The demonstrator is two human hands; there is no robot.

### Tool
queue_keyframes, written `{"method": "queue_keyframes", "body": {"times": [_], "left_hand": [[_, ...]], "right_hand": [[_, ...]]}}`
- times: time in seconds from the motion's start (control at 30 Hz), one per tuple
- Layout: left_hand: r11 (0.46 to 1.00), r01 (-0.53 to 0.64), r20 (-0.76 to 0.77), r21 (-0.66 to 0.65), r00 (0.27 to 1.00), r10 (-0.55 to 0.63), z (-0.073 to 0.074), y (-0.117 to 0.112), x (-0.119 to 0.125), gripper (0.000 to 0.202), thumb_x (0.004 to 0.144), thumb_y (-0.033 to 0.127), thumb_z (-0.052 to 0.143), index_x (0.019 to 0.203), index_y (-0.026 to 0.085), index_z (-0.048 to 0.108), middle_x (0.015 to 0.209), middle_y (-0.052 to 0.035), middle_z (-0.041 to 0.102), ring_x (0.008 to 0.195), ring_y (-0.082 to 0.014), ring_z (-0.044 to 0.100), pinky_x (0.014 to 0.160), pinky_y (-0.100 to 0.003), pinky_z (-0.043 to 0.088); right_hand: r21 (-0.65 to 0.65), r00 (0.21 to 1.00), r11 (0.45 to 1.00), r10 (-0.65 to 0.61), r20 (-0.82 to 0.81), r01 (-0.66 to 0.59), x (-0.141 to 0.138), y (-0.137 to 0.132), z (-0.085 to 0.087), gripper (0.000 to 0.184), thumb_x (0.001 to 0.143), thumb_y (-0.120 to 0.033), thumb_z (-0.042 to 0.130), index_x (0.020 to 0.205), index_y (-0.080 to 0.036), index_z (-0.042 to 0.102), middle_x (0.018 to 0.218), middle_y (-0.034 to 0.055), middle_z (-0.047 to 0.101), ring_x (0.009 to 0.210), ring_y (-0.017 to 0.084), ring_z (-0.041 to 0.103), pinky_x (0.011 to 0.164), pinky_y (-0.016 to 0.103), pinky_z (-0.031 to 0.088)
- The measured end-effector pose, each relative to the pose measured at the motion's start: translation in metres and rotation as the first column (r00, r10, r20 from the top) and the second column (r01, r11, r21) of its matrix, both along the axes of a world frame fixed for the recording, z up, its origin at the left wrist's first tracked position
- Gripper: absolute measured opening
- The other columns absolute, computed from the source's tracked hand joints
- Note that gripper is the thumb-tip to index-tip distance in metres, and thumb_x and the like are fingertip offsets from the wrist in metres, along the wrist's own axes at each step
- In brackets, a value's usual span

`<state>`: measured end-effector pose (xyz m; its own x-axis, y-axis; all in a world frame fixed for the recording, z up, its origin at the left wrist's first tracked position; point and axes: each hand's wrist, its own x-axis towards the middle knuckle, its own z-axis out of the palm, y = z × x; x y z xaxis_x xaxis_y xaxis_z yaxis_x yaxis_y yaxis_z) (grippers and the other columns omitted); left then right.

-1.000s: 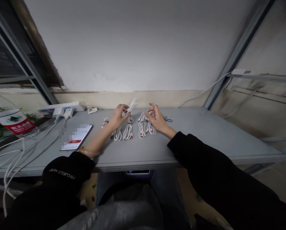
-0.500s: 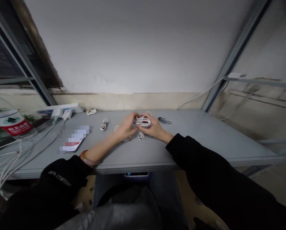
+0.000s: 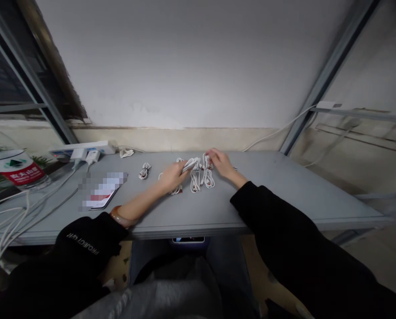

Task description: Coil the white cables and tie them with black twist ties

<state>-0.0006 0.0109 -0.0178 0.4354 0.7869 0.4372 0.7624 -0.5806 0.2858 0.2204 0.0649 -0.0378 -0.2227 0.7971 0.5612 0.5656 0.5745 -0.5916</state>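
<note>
Cable [image 3: 191,165], white and folded into a tight bundle, sits clamped in our left grip [image 3: 174,174], whose fingers curl around it above the middle of the grey bench [image 3: 284,195]. Our right grip [image 3: 221,163] reaches in from the other side, with its fingertips [image 3: 207,153] drawn together at the top of two looped cable bundles [image 3: 201,179] lying side by side on the bench. We cannot tell whether those fingers are clamped on a loop. The two grips stand close but apart, with the clamped cable reaching toward the gap between them. A further coil [image 3: 176,190] shows just below our left grip, and a small tied coil [image 3: 145,171] lies well to its left. Beyond that, a smartphone [image 3: 103,190], its screen pixelated, rests flat on the bench. Along the back edge sits a white power strip [image 3: 81,148] with a plug adapter [image 3: 92,156] in it, and white cords [image 3: 8,230] trail over the bench's left end. A plastic bottle [image 3: 15,166] with a red label stands at the far left. Black sleeves [image 3: 81,243] cover both our forearms up to the wrists, and a brown bangle [image 3: 118,216] circles our left wrist.
</note>
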Motion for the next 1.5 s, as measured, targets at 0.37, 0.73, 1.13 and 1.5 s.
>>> {"method": "queue_keyframes", "body": {"times": [0.37, 0.73, 1.13, 1.5], "left_hand": [[0.995, -0.094, -0.019, -0.015, 0.995, 0.094, 0.003, -0.002, -0.003, 0.032, 0.096, 0.04, 0.04, 0.085, 0.021, 0.063, 0.064, -0.0041, 0.06, 0.065, -0.0191, 0.057, 0.06, -0.029, 0.029], [0.989, -0.129, 0.026, -0.071, 0.991, 0.131, 0.005, -0.004, -0.001, 0.033, 0.094, 0.04, 0.042, 0.085, 0.02, 0.066, 0.062, -0.0044, 0.058, 0.061, -0.0177, 0.054, 0.058, -0.03, 0.029], [0.989, -0.141, -0.002, -0.047, 0.99, 0.141, 0.004, -0.003, -0.002, 0.039, 0.095, 0.044, 0.04, 0.087, 0.019, 0.068, 0.066, -0.0047, 0.063, 0.061, -0.018, 0.055, 0.058, -0.029, 0.027], [0.987, -0.143, 0.031, -0.076, 0.989, 0.146, 0.005, -0.006, -0.001, 0.039, 0.094, 0.045, 0.04, 0.086, 0.019, 0.069, 0.066, -0.0048, 0.062, 0.061, -0.0174, 0.052, 0.059, -0.03, 0.028]], "right_hand": [[-0.559, 0.964, 0.791, -0.258, 0.061, 0.247, 0.084, 0.029, 0.001, 0.016, 0.069, -0.005, 0.062, 0.082, -0.01, 0.07, 0.047, -0.0029, 0.048, 0.045, 0.01, 0.04, 0.05, 0.027, 0.035], [-0.526, 0.957, 0.815, -0.289, -0.002, 0.245, 0.09, 0.033, -0.002, 0.009, 0.067, -0.015, 0.076, 0.062, -0.012, 0.069, 0.045, -0.0007, 0.051, 0.044, 0.01, 0.04, 0.048, 0.027, 0.034], [-0.413, 0.934, 0.857, -0.355, -0.036, 0.309, 0.092, 0.038, 0.007, 0.014, 0.079, -0.021, 0.064, 0.069, -0.012, 0.067, 0.054, -0.0003, 0.052, 0.053, 0.011, 0.045, 0.056, 0.026, 0.038], [-0.434, 0.904, 0.829, -0.421, -0.071, 0.352, 0.093, 0.039, 0.008, 0.02, 0.084, -0.018, 0.059, 0.064, -0.016, 0.058, 0.056, -0.0001, 0.05, 0.052, 0.011, 0.044, 0.054, 0.026, 0.036]]}}
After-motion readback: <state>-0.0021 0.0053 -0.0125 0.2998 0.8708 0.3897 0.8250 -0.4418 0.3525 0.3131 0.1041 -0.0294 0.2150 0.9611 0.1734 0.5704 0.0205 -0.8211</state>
